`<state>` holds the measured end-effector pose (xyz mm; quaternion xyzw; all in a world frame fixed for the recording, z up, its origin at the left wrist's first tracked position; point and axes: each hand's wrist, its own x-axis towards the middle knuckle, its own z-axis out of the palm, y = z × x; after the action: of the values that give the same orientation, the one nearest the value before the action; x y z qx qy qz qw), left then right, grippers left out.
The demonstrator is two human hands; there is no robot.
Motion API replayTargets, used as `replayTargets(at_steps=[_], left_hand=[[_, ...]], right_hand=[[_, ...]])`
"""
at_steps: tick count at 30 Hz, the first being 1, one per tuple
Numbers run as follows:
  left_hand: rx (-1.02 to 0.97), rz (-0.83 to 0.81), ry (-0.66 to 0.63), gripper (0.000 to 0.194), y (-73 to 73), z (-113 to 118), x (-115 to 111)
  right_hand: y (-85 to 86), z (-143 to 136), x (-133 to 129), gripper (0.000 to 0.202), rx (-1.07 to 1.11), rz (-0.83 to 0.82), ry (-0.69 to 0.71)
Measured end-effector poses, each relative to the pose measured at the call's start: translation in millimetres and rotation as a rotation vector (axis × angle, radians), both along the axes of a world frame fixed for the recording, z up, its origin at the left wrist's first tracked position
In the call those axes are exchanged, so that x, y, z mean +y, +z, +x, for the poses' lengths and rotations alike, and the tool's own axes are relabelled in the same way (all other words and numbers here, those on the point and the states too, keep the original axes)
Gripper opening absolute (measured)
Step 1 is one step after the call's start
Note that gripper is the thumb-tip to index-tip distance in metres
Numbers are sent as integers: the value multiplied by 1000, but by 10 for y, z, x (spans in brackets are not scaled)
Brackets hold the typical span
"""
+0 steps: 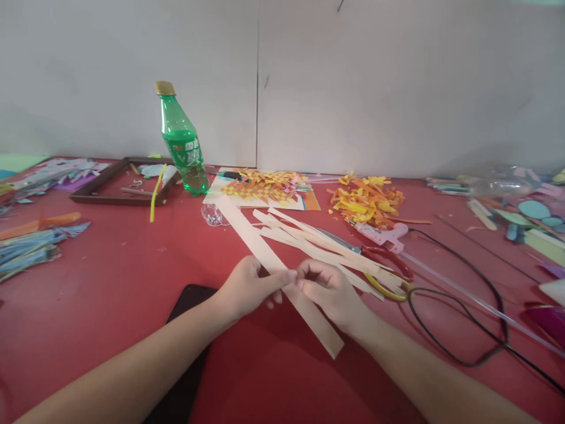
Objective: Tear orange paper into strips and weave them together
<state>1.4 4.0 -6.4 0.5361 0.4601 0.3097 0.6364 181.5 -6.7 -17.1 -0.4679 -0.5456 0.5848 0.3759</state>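
A long cream paper strip slants across the middle of the view, its lower end toward me. My left hand grips it near the middle, thumb on top and fingers beneath. My right hand is closed in a pinch at the strip's right edge, its fingertips meeting the left thumb. Just beyond the hands lie several loose cream strips, partly over scissors with red and yellow handles.
Behind stand a green bottle and a dark frame. Orange and yellow paper pieces lie near a pink glue gun with a black cable. A black flat object lies under the left forearm.
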Motion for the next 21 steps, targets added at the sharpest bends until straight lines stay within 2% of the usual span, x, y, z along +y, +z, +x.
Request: replayTargets(at_steps=[5, 9, 14, 21], left_hand=[[1, 25, 97, 33, 15, -5, 19], [28, 17, 253, 43, -12, -32, 53], [-83, 77, 410, 43, -40, -55, 81], [-200, 119, 555, 44, -23, -64, 75]], right_hand=[[35, 2, 18, 11, -3, 29, -15], [66, -2, 19, 11, -18, 5, -29], [0, 39, 36, 11, 0, 10, -90], [-27, 42, 72, 8, 78, -53, -188]])
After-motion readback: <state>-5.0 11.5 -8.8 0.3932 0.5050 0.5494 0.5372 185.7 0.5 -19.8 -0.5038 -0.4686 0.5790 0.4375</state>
